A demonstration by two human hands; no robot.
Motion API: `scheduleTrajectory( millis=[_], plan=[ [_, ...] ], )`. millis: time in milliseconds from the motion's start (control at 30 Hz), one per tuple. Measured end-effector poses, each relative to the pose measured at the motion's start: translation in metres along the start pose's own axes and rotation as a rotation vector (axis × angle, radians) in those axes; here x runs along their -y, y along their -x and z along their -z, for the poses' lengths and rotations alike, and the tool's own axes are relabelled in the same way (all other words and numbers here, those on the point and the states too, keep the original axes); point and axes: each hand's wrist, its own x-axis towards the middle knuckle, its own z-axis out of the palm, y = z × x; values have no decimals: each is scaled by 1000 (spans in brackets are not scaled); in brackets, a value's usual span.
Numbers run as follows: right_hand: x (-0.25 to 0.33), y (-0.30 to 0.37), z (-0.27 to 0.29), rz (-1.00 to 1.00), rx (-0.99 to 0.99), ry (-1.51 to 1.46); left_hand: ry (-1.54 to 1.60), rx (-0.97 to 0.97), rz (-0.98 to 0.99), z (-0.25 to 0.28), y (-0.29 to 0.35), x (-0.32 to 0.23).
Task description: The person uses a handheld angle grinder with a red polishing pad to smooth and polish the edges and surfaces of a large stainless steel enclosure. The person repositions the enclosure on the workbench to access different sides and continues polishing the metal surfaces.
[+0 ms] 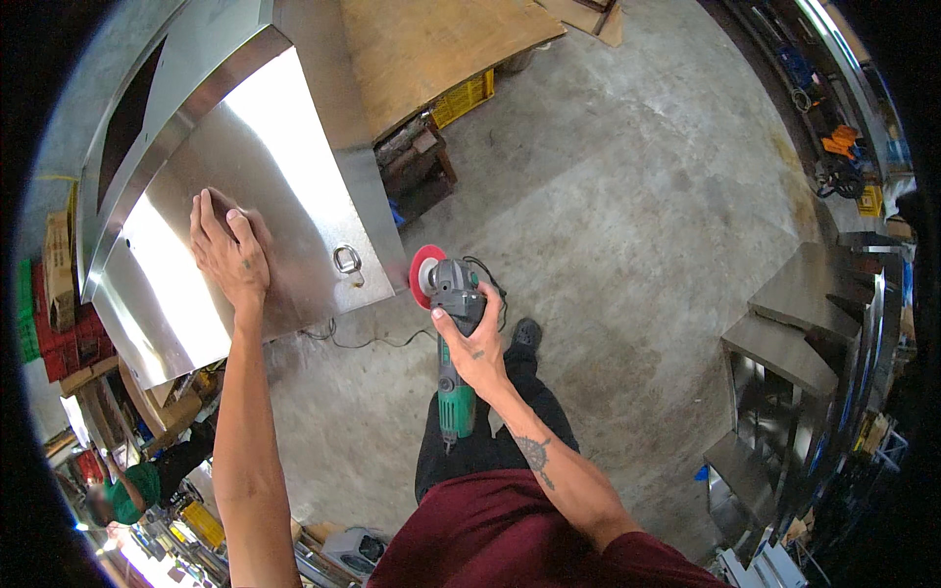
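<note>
Grinder [453, 333] body under right hand [472, 345]

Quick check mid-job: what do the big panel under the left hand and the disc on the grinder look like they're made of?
The large shiny panel under the left hand looks like brushed stainless steel sheet: silver-grey, with bright glare and soft reflections. The red round disc on the green-handled angle grinder in the right hand is matte, probably an abrasive or fibre pad; the view is too small to be sure.
</note>
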Motion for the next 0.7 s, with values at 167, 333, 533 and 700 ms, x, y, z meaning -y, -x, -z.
scheduleTrajectory(
  millis=[167,333,533,700],
  plan=[
    [19,7,4,-76,69,-69,19,13,17,-1,-1,-2],
    [34,18,5,-54,83,-98,27,3,11,-3,-1,-3],
    [56,32,6,8,94,-139,31,15,34,2,-2,-7],
    [56,39,11,39,-2,-162,32,16,26,6,-1,-1]
  ],
)
